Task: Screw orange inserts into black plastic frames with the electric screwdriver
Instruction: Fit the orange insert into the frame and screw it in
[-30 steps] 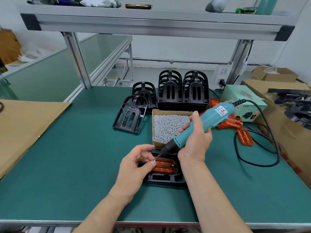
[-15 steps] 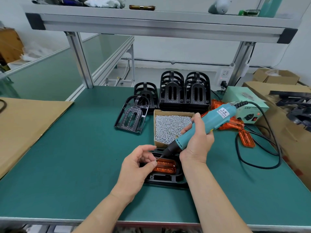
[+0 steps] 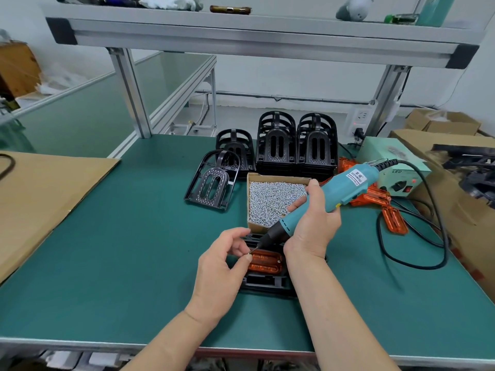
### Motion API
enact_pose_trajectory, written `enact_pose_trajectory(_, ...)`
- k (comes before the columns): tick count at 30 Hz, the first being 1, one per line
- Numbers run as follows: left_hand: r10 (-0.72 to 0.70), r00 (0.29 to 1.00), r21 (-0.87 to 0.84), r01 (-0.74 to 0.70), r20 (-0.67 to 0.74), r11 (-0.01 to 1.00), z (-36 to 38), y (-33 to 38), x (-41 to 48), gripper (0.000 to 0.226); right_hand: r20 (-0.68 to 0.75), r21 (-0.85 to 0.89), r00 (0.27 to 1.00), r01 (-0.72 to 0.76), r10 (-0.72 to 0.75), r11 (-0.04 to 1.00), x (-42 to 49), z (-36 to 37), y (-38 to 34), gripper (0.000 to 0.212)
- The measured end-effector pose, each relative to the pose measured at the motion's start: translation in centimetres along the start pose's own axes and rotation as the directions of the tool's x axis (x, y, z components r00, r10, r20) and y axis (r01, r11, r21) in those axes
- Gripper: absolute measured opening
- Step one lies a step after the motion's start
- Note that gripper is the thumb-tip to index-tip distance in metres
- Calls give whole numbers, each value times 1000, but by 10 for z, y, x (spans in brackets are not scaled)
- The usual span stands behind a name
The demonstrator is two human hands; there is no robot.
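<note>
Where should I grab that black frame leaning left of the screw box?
Probably grip the leaning frame by its arched top bar, from above: it tilts back against a stack, so the arch stands free with gaps for fingers.

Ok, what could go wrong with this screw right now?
The left hand pinches a tiny screw at the tip of the electric screwdriver, so starting it could nip the fingers. The right hand holds it tilted over the orange insert; the screw may enter crooked, or the bit slip and scar it.
</note>
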State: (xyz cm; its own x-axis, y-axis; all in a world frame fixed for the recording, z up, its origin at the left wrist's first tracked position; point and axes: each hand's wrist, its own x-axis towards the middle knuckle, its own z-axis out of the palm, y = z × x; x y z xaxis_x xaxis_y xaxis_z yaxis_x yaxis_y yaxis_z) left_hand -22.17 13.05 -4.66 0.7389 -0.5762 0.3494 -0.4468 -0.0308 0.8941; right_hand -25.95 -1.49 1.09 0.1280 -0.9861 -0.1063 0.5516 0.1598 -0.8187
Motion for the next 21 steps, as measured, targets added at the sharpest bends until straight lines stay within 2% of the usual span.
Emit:
enact_pose_trajectory(6, 33, 999, 74, -34, 12, 997, 0, 3, -1, 58, 30, -16, 999, 30, -29, 999, 0, 3, -1, 19)
enact_pose_trajectory(10, 15, 996, 87, -23, 87, 996, -9, 2, -3, 63, 56, -25, 997, 45, -44, 999, 2, 7, -4, 19)
enact_pose_trajectory(11, -13, 989, 118, -5, 145, 993, -14, -1, -3, 69, 65, -30, 997, 51, -49, 998, 3, 7, -6, 20)
enact_pose_trajectory(14, -124, 936, 327, 10, 329, 945, -28, -8, 0, 105, 122, -37, 990, 82, -77, 996, 2, 10, -8, 24)
enact_pose_trajectory(16, -136, 917, 404, -30, 375, 914, -28, -10, 3, 113, 170, -47, 981, 102, -93, 994, -1, 12, -8, 27)
enact_pose_trajectory(21, -84, 936, 449, -85, 343, 890, -23, -12, 5, 100, 307, -92, 935, 212, -175, 973, -12, 15, -2, 23)
